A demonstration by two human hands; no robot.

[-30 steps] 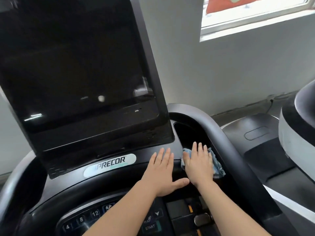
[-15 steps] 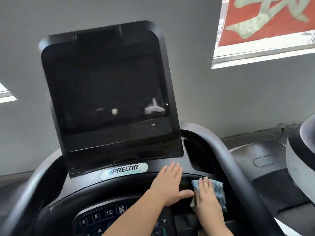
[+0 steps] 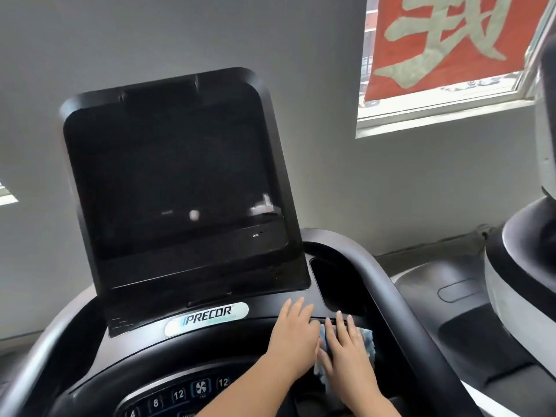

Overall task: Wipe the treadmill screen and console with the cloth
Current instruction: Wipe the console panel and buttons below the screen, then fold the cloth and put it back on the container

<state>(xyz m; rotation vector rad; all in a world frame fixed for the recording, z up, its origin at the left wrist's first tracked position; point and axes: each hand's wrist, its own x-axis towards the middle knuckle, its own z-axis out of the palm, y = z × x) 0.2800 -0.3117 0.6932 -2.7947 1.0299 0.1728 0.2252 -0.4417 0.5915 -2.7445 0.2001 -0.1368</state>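
The right hand (image 3: 346,353) has dragged the blue cloth (image 3: 367,341) out of the far right pocket (image 3: 334,284), nearer and leftward along the console, now touching the left hand (image 3: 293,335).

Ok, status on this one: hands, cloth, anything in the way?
Right hand flat on cloth, pressing it to console. Left hand flat on console beside it. Screen above, untouched. Nothing in the way.

Both bare forearms reach forward side by side. The left hand (image 3: 293,337) lies flat, fingers (image 3: 296,308) straight. The right hand (image 3: 346,350) lies palm-down, fingers extended, just beside it.
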